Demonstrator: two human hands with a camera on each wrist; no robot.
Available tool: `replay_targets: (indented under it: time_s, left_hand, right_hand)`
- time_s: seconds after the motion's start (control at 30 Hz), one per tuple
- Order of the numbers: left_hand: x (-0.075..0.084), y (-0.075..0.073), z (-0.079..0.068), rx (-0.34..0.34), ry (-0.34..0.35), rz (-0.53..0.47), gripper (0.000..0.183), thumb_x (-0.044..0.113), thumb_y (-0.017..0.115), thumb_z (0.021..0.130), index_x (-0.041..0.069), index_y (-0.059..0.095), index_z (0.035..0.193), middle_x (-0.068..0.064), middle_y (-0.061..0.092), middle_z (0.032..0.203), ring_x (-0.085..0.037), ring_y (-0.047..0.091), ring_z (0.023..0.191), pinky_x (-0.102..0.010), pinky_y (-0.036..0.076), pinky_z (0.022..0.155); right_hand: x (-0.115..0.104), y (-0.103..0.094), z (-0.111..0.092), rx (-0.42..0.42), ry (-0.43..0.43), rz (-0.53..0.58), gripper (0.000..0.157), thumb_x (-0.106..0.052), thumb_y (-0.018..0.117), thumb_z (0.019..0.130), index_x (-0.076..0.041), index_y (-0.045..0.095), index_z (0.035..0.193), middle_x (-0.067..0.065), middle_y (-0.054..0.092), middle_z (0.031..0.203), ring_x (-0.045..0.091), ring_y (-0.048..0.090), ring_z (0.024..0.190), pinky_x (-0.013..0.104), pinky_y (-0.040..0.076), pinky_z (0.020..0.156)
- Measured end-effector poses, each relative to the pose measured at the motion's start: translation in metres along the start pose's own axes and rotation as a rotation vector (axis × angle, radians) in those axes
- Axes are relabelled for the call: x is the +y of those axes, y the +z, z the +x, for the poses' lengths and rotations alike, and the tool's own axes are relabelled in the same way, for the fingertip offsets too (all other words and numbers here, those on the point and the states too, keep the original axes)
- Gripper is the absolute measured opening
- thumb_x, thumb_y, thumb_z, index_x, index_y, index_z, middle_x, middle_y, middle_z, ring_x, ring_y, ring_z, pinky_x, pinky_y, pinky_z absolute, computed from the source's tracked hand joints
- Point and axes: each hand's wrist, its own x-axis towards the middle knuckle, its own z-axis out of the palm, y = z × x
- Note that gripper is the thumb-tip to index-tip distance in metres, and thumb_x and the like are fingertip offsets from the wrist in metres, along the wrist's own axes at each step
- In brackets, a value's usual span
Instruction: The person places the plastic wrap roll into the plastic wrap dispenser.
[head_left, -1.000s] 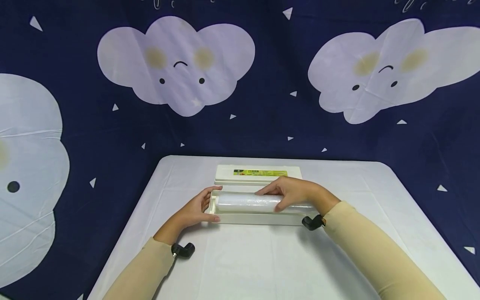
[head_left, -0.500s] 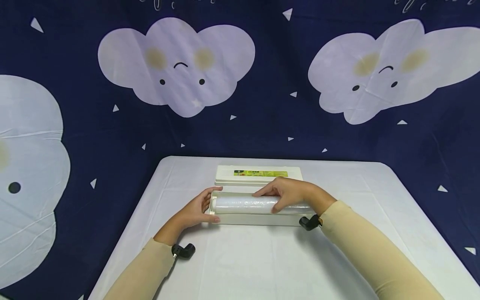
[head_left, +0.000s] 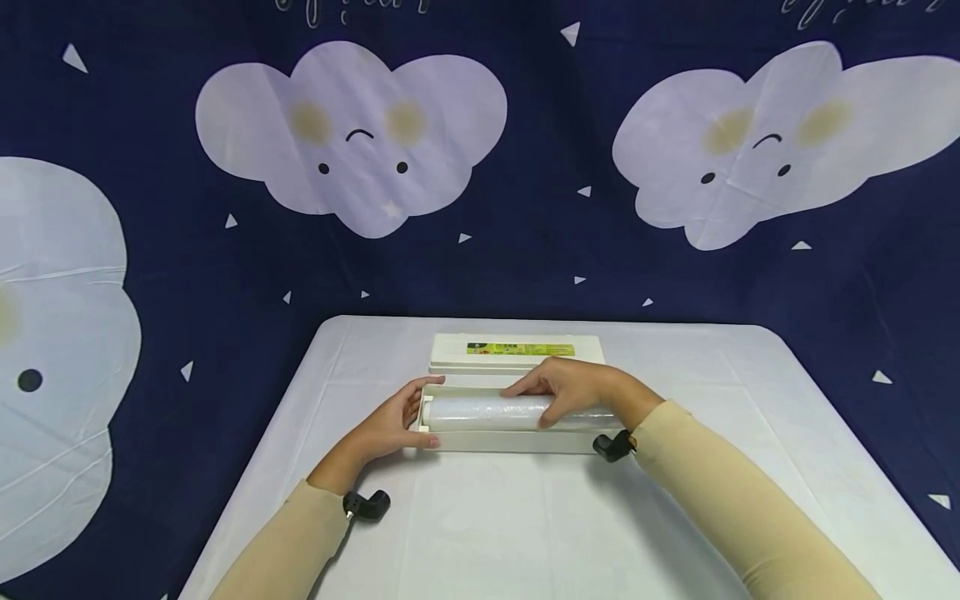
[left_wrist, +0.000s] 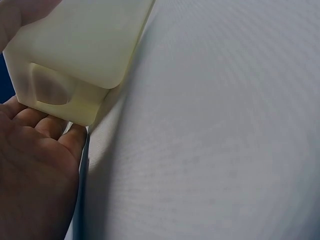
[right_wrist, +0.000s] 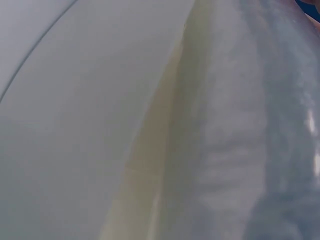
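Note:
A long cream plastic box lies open on the white table, with a clear roll of cling film lengthwise within its walls. My left hand holds the box's left end, thumb at the front and fingers round the back. In the left wrist view, fingertips meet the end wall beside its rounded cutout. From above, my right hand grips the roll right of its middle, thumb in front and fingers behind. The right wrist view has the film roll close up along the box wall; the roll's right end is hidden by my hand.
Behind the box lies a matching cream lid with a yellow-green label. The white-covered table ends at a dark blue cloth printed with clouds.
My right hand has moved slightly left with the film roll, whose left end now sits nearer the box's left end. My left hand keeps its hold on the box.

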Motion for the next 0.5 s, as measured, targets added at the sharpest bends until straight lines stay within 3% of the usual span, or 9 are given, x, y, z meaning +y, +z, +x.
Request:
replay_targets:
  time_s: [0.5]
  left_hand:
    - [-0.0028, -0.0012, -0.0007, -0.023, 0.026, -0.015, 0.103, -0.005, 0.091, 0.077, 0.009, 0.034, 0.162, -0.020, 0.050, 0.152, -0.030, 0.049, 0.139, -0.027, 0.039, 0.115]
  right_hand:
    - [0.0056, -0.0012, 0.0090, -0.035, -0.029, 0.037, 0.072, 0.011, 0.081, 0.077, -0.009, 0.066, 0.144, 0.005, 0.063, 0.142, 0.018, 0.060, 0.129, 0.033, 0.044, 0.112]
